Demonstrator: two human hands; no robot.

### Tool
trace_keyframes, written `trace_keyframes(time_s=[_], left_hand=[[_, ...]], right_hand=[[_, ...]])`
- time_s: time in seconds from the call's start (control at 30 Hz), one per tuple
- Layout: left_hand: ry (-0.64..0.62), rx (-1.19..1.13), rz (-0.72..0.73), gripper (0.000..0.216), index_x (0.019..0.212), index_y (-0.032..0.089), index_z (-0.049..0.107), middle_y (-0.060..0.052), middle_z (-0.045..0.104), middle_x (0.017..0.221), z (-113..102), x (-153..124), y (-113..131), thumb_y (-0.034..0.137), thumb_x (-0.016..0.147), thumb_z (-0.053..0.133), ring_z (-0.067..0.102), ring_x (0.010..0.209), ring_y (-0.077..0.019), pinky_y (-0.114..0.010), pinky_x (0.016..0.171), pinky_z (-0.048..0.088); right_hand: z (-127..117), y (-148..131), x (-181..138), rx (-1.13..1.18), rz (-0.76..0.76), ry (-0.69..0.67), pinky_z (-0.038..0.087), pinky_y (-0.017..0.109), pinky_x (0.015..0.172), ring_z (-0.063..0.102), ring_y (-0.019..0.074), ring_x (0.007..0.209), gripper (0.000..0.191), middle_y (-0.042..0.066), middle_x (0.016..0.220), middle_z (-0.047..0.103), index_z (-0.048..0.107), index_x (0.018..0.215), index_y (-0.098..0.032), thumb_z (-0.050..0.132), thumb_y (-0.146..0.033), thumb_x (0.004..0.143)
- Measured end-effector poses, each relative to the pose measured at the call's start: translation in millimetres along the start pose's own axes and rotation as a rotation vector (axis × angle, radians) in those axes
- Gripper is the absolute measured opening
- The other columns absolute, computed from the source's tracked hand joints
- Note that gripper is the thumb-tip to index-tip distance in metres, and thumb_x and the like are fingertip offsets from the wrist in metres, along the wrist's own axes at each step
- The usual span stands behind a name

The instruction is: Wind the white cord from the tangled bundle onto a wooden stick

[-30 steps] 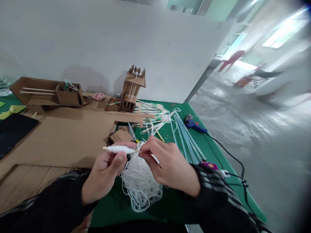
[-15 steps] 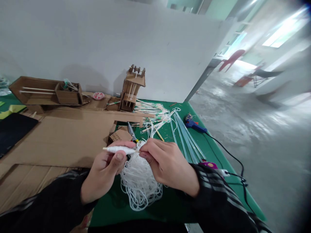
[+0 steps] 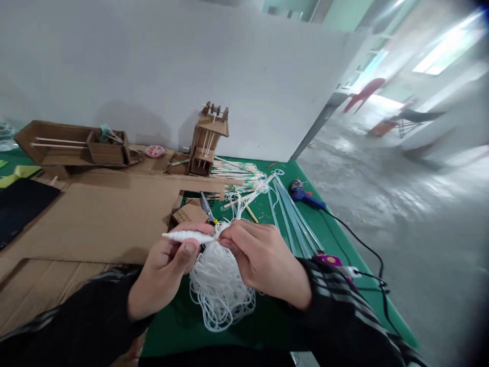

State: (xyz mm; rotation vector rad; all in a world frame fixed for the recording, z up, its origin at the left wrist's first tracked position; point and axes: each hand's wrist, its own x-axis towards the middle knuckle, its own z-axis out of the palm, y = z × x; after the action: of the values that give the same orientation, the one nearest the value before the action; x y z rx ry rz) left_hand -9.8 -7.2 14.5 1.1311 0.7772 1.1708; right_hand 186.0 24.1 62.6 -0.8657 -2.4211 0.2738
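A thin wooden stick wound thickly with white string, like a small spindle, lies level in front of me. My left hand is closed around its wound middle, thumb on the near side and fingers behind. At the spindle's right end, my right hand pinches the bare tip between thumb and forefinger. A loose heap of white string rests below both hands on the green tabletop. From the heap, strands run back to the far side of the table.
Cardboard sheets cover the left side. Behind stand a cardboard boat shape and a cardboard tower. Scissors, wooden sticks, clear glue sticks, a blue glue gun and a purple-white power strip lie around.
Almost nothing differs. My right hand has shifted very slightly at the spindle's end, while the left hand and the string heap keep their places.
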Motion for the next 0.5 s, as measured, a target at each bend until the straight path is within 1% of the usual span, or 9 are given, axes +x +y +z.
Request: trace_keyframes(time_s=[0.07, 0.13, 0.17, 0.23, 0.3, 0.33, 0.37, 0.43, 0.5], left_hand=[[-0.004, -0.003, 0.002, 0.027, 0.113, 0.024, 0.062, 0.008, 0.024, 0.056, -0.1, 0.1, 0.3, 0.041, 0.096, 0.049, 0.020, 0.048, -0.0076, -0.021, 0.045, 0.019], [0.012, -0.008, 0.009, 0.026, 0.110, 0.022, 0.062, 0.008, 0.025, 0.056, -0.2, 0.5, 0.4, 0.040, 0.097, 0.049, 0.020, 0.048, -0.0075, -0.021, 0.045, 0.020], [0.026, -0.012, 0.013, 0.025, 0.109, 0.021, 0.062, 0.008, 0.025, 0.056, -0.2, 0.8, 0.5, 0.040, 0.097, 0.049, 0.020, 0.048, -0.0075, -0.021, 0.045, 0.020], [0.062, -0.031, 0.027, 0.025, 0.108, 0.021, 0.061, 0.008, 0.024, 0.056, 0.3, 1.2, 1.0, 0.039, 0.097, 0.049, 0.020, 0.048, -0.0076, -0.021, 0.045, 0.020], [0.094, -0.062, 0.047, 0.025, 0.107, 0.021, 0.061, 0.008, 0.023, 0.056, 1.5, 1.1, 2.0, 0.039, 0.097, 0.048, 0.019, 0.048, -0.0077, -0.021, 0.044, 0.020], [0.106, -0.079, 0.064, 0.024, 0.107, 0.021, 0.061, 0.009, 0.022, 0.056, 2.3, 0.9, 2.7, 0.039, 0.097, 0.048, 0.019, 0.048, -0.0077, -0.021, 0.044, 0.020], [0.116, -0.096, 0.087, 0.024, 0.107, 0.021, 0.060, 0.009, 0.022, 0.056, 3.2, 0.5, 3.6, 0.040, 0.097, 0.048, 0.019, 0.047, -0.0077, -0.021, 0.043, 0.020], [0.128, -0.128, 0.123, 0.024, 0.108, 0.022, 0.060, 0.009, 0.022, 0.055, 5.4, -0.6, 6.3, 0.040, 0.096, 0.049, 0.018, 0.046, -0.0080, -0.021, 0.043, 0.021], [0.148, -0.154, 0.133, 0.024, 0.107, 0.022, 0.060, 0.009, 0.021, 0.054, 8.1, -1.6, 11.0, 0.041, 0.096, 0.049, 0.018, 0.046, -0.0084, -0.021, 0.042, 0.022]], right_hand=[[-1.3, -0.5, 1.6, 0.000, -0.002, 0.000, 0.037, 0.028, 0.055, 0.050, 0.0146, 0.062, 0.016, 0.002, 0.071, 0.057, 0.057, 0.084, -0.015, 0.044, -0.012, 0.092], [-4.0, -4.2, 1.1, -0.031, -0.013, 0.039, 0.040, 0.030, 0.060, 0.053, 0.0165, 0.068, 0.015, 0.004, 0.076, 0.062, 0.059, 0.087, -0.015, 0.045, -0.015, 0.094], [-5.2, -7.4, -0.5, -0.062, -0.025, 0.098, 0.041, 0.032, 0.064, 0.055, 0.0180, 0.073, 0.011, 0.006, 0.080, 0.065, 0.059, 0.090, -0.015, 0.048, -0.015, 0.094], [-5.2, -16.0, -7.1, -0.122, -0.075, 0.291, 0.041, 0.035, 0.069, 0.056, 0.0206, 0.080, 0.007, 0.007, 0.086, 0.067, 0.059, 0.095, -0.016, 0.057, -0.014, 0.089], [0.5, -25.7, -16.2, -0.093, -0.144, 0.474, 0.041, 0.034, 0.065, 0.053, 0.0184, 0.071, 0.012, 0.004, 0.079, 0.065, 0.059, 0.093, -0.016, 0.063, -0.012, 0.082], [5.6, -30.1, -20.6, -0.046, -0.142, 0.467, 0.040, 0.033, 0.062, 0.052, 0.0175, 0.068, 0.012, 0.003, 0.075, 0.064, 0.059, 0.092, -0.017, 0.064, -0.013, 0.081], [12.0, -33.8, -24.2, -0.015, -0.073, 0.351, 0.041, 0.033, 0.061, 0.052, 0.0179, 0.068, 0.010, 0.003, 0.074, 0.063, 0.059, 0.090, -0.017, 0.065, -0.017, 0.082], [26.4, -37.9, -28.3, -0.012, 0.090, 0.149, 0.044, 0.037, 0.069, 0.056, 0.0227, 0.080, 0.019, 0.007, 0.086, 0.066, 0.060, 0.097, -0.016, 0.066, -0.030, 0.084], [39.3, -38.1, -28.7, 0.011, 0.190, 0.021, 0.045, 0.038, 0.074, 0.056, 0.0244, 0.087, 0.022, 0.008, 0.092, 0.067, 0.060, 0.103, -0.016, 0.062, -0.032, 0.088]])
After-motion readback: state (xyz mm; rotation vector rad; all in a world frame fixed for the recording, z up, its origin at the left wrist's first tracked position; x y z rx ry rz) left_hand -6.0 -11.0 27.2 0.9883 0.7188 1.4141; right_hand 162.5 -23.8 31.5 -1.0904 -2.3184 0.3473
